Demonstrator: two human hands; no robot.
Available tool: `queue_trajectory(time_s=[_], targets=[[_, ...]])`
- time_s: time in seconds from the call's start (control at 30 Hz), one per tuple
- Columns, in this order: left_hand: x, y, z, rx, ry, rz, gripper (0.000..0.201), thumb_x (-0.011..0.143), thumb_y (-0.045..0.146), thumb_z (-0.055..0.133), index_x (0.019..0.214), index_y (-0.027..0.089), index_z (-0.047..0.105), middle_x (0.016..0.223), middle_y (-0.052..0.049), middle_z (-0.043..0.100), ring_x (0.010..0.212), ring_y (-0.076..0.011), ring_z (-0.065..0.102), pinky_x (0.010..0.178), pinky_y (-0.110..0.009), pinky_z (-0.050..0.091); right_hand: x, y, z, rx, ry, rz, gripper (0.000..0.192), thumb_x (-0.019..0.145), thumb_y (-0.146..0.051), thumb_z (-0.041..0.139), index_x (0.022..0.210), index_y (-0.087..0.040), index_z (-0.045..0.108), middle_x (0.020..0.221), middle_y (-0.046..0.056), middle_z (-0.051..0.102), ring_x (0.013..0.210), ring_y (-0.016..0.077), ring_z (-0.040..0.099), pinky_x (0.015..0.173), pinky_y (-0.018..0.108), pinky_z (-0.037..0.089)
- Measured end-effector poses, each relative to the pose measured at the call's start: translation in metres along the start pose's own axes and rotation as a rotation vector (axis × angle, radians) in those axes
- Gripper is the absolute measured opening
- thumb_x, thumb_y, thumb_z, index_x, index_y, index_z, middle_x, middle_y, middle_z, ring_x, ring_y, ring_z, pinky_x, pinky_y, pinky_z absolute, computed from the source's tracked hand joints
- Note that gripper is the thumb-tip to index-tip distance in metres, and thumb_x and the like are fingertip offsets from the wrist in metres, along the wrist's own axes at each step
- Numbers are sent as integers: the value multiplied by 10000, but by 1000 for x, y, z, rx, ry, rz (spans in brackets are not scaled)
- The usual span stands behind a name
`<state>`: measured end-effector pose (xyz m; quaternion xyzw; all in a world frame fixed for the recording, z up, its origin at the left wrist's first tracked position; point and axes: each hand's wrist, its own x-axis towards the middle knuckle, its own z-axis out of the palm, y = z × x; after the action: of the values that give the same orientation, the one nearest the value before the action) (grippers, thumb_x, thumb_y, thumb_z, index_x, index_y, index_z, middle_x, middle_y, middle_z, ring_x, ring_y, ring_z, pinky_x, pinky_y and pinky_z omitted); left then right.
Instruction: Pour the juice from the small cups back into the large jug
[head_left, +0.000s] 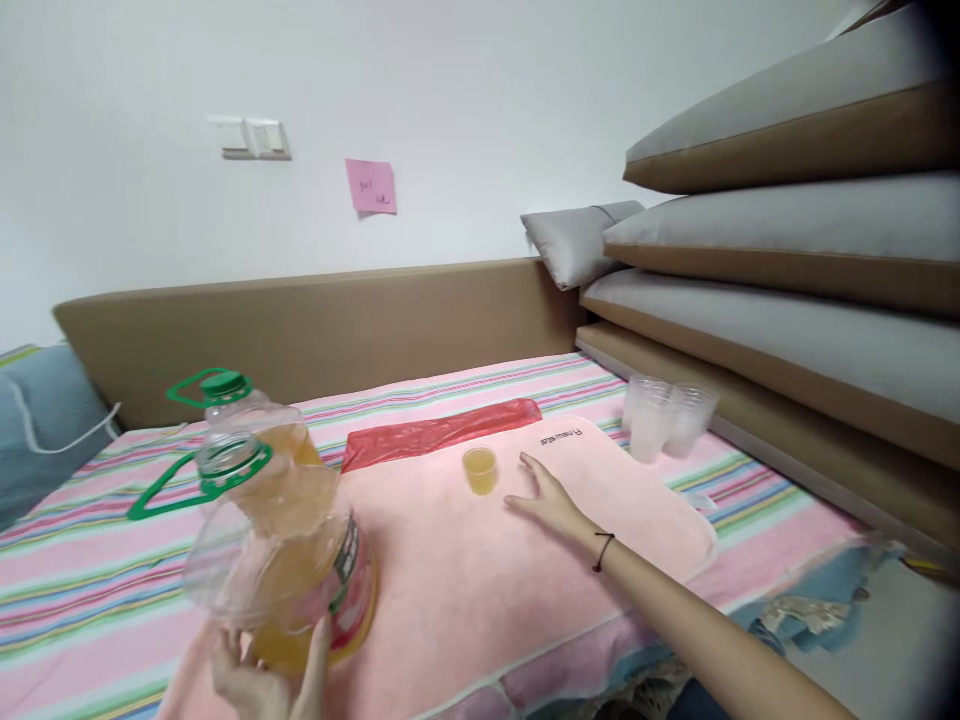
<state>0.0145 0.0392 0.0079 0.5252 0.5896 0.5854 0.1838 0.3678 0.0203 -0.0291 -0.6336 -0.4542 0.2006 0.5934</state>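
My left hand (262, 690) grips the lower part of a large clear plastic bottle (300, 570) of amber liquid, its thumb and fingers against the near side. This bottle stands upright with a green handle ring at its neck, and no cap shows on it. My right hand (549, 500) is open just right of a small clear cup (480, 472) with yellowish liquid in it. A gap shows between the fingertips and the cup. Cup and front bottle are on a pink mat (442, 580).
Behind the front bottle is a second bottle with a green cap (225, 383). A red plastic strip or bag (442, 433) lies along the mat's far edge. Stacked clear cups (664, 420) stand at the right, near piled grey and brown cushions (787, 310).
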Motion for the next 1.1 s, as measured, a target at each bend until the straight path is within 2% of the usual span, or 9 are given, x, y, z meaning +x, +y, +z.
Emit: queue_trajectory(time_s=[0.13,0.2,0.3,0.43,0.57,0.7,0.9,1.0,1.1], targets=[[14,-18,3,-117,-51,-158,858,677,519,672,1411,225,339,1234,-121,570,1052,-331,635,845,-505,591,17,3,58,134,-18,9,745,533,-316,828,1221,-233,553,1317,132,635,1231,315,589,1053,504,440],[20,-27,4,-168,-86,-240,871,689,517,641,1440,245,296,1256,-120,564,1095,-354,616,872,-537,577,23,4,75,190,4,11,701,549,-313,816,1189,-229,545,1235,116,678,1139,290,646,1005,484,482],[16,-36,4,-178,-99,-253,892,698,498,635,1466,273,242,1280,-114,557,1123,-358,606,872,-530,579,24,6,88,235,56,23,650,583,-347,811,1157,-226,533,1168,105,694,1076,275,666,964,475,510],[-4,-34,1,-109,-96,-140,896,724,498,641,1479,279,212,1367,-128,498,1182,-356,582,906,-506,568,21,5,89,263,95,30,639,583,-388,820,1137,-224,545,1148,101,697,1063,275,668,968,480,509],[-18,-26,-9,-53,-98,-60,998,688,519,700,1488,180,209,1457,-191,387,1326,-387,454,1067,-534,451,21,-3,85,276,103,33,678,528,-409,849,1115,-212,572,1136,114,709,1063,299,673,975,503,506],[-21,-16,-18,-41,-116,-10,957,721,465,701,1479,135,219,1434,-214,396,1365,-382,409,1105,-527,411,19,-22,78,270,68,11,651,509,-423,872,1065,-206,611,1116,115,722,1056,308,680,971,507,510],[-20,-14,-19,-49,-148,16,939,752,441,687,1486,136,188,1481,-214,349,1392,-358,376,1146,-521,354,18,-72,64,240,16,-61,634,511,-402,892,1059,-213,638,1116,116,727,1065,324,675,957,507,519],[-21,-18,-20,2,-169,7,998,769,477,667,1510,118,103,1542,-237,245,1439,-371,291,1168,-541,305,18,-105,59,232,-14,-110,612,539,-409,888,1071,-223,652,1131,108,725,1081,320,670,961,487,521],[-24,-18,-22,38,-185,38,979,809,505,613,1521,113,68,1561,-237,212,1457,-369,249,1182,-562,260,16,-143,57,241,-68,-180,568,574,-410,878,1070,-235,665,1142,92,727,1096,306,665,956,463,527]])
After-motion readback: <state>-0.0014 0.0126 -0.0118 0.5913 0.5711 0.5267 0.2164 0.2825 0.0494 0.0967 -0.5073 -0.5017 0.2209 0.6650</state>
